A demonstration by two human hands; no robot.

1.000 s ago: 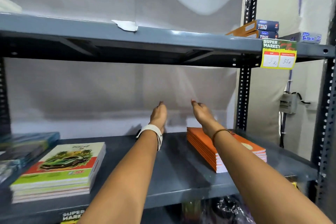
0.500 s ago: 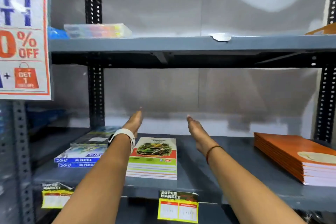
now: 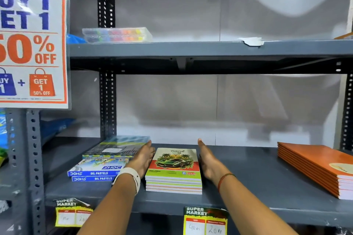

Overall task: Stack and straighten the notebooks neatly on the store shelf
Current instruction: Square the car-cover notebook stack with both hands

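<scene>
Hands flanking a stack of car-cover notebooks [image 3: 173, 170] on a grey metal store shelf [image 3: 248, 173], palms turned inward and fingers extended flat. Left hand [image 3: 143, 158], white band [image 3: 131, 177] at the wrist, lying open along the stack's left edge, touching or nearly touching it; contact too fine to tell. Right hand [image 3: 207, 158], thin thread bracelet [image 3: 225, 178] at the wrist, standing open just beside the stack's right edge, fingertips reaching past the far corner of the top cover. Neither hand gripping anything. Stack sitting between the two palms near the shelf's front lip, top cover showing a green car under palm trees, lower books slightly stepped at the front edge.

Lying to the left of the left hand, two blue boxes of oil pastels [image 3: 95, 173], with further flat packs [image 3: 116, 147] piled behind them toward the upright post. Resting well apart to the right, near the shelf's end, a separate pile of orange notebooks [image 3: 317, 166], turned at an angle to the shelf edge. Hanging from the front lip, yellow supermarket price tags [image 3: 206, 221], one below the left forearm, one below the stack. Hanging at upper left, a buy-one-get-one discount poster [image 3: 32, 44]. Sitting on the shelf above, a clear case of coloured items [image 3: 116, 34].
</scene>
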